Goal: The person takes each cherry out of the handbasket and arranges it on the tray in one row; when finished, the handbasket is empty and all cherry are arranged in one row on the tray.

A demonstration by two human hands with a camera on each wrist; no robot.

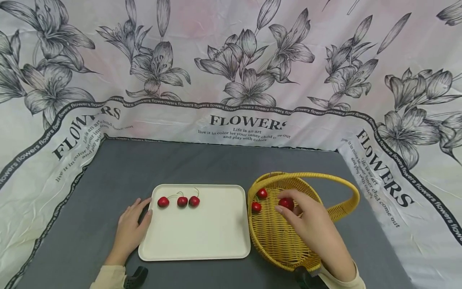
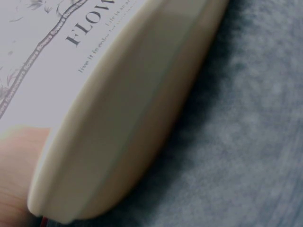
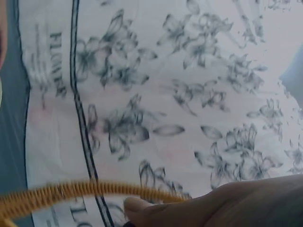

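Observation:
A cream rectangular tray (image 1: 209,235) lies flat, with three red cherries (image 1: 182,201) in a row near its upper left, stems showing. My left hand (image 1: 130,228) touches the tray's left edge, fingers extended; close up, the tray's pale side (image 2: 123,113) fills the left wrist view. Right of the tray stands a yellow woven basket (image 1: 285,241), where two cherries (image 1: 262,193) lie along the left wall. Over the basket my right hand (image 1: 315,222) pinches another cherry (image 1: 286,203) between thumb and forefinger. In the right wrist view only part of that hand (image 3: 203,208) appears, the cherry mostly hidden.
The basket's tall handle (image 1: 348,188) arches over its right side, beside my right forearm. Dark grey cloth (image 1: 187,162) covers the table. White flower-printed fabric (image 1: 245,124) hangs behind and borders both sides.

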